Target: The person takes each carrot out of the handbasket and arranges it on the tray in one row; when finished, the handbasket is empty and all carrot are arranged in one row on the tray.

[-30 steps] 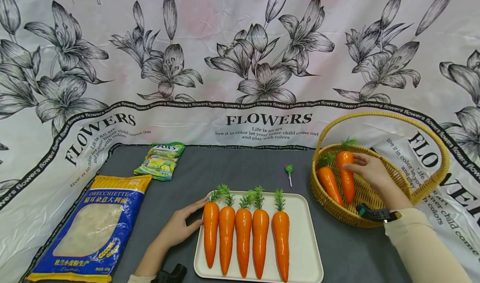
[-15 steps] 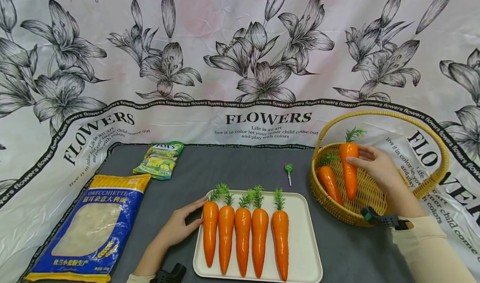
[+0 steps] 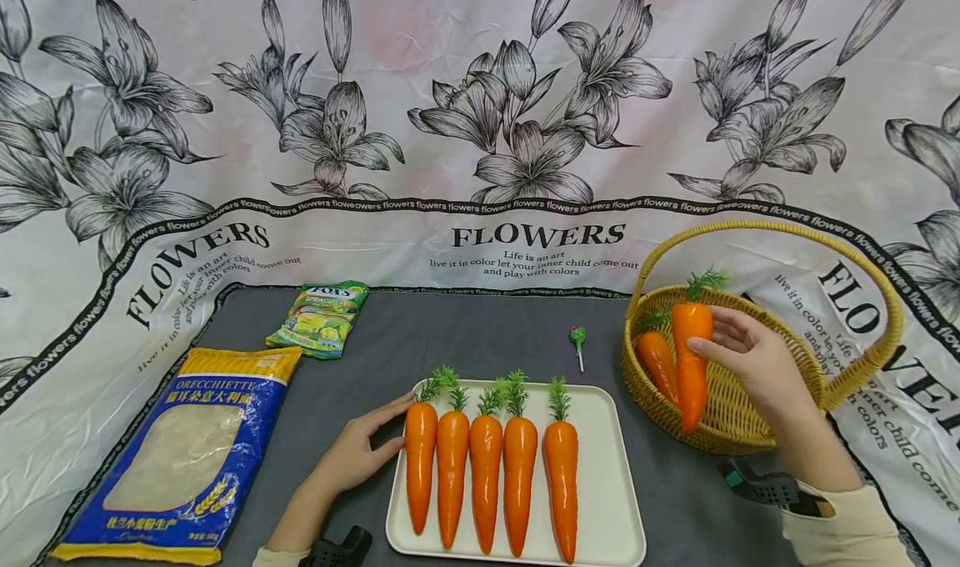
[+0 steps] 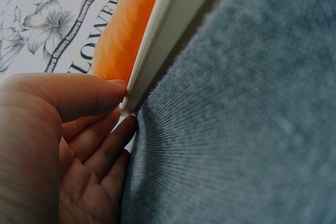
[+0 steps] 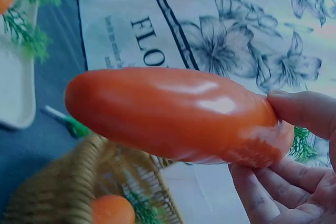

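Observation:
Over the wicker basket (image 3: 761,442) at the right, my right hand (image 3: 757,367) grips an orange carrot (image 3: 692,358) with a green leafy top by its thick end, thumb on one side and fingers on the other. In the right wrist view, this carrot (image 5: 173,116) lies across the picture, its tip pointing left. A second carrot (image 3: 657,363) lies inside the basket, partly behind the held one. My left hand (image 3: 358,454) touches the left edge of the cream tray (image 3: 603,467) with extended fingers. Several carrots (image 3: 486,484) lie side by side on that tray.
A green lollipop (image 3: 577,346) lies between tray and basket. At the left are a blue and yellow pasta bag (image 3: 180,459) and, farther back, a green candy packet (image 3: 321,321). The basket's tall handle (image 3: 757,227) arches above it. Flower-printed cloth hangs behind the grey tabletop.
My right hand has lifted the carrot from inside the basket, first up and then toward me, so its tip hangs by the near rim. The left hand has stayed at the tray.

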Demonstrator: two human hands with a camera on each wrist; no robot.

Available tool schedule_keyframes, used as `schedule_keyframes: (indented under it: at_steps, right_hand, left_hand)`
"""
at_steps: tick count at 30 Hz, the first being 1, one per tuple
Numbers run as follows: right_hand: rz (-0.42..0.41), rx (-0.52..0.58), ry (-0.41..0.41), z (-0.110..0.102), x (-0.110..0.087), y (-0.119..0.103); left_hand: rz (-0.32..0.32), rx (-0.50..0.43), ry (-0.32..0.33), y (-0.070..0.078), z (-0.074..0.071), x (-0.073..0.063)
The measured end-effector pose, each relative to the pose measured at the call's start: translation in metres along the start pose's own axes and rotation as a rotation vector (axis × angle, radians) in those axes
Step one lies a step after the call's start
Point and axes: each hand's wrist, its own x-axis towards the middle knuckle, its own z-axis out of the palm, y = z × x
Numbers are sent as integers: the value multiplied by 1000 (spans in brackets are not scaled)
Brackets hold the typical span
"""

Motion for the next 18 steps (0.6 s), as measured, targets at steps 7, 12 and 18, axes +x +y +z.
schedule_keyframes:
  at_steps: [7,12,18]
  right_hand:
    - [-38,-143,-2,26,-23,1]
    - [-62,-37,-20,47,-37,9]
    - [-58,-29,-38,73,-50,13]
  left_hand:
    - [-7,-1,-1,0,0,0]
    - [0,7,4,1,0,0]
    - [7,15,9,2,-1,0]
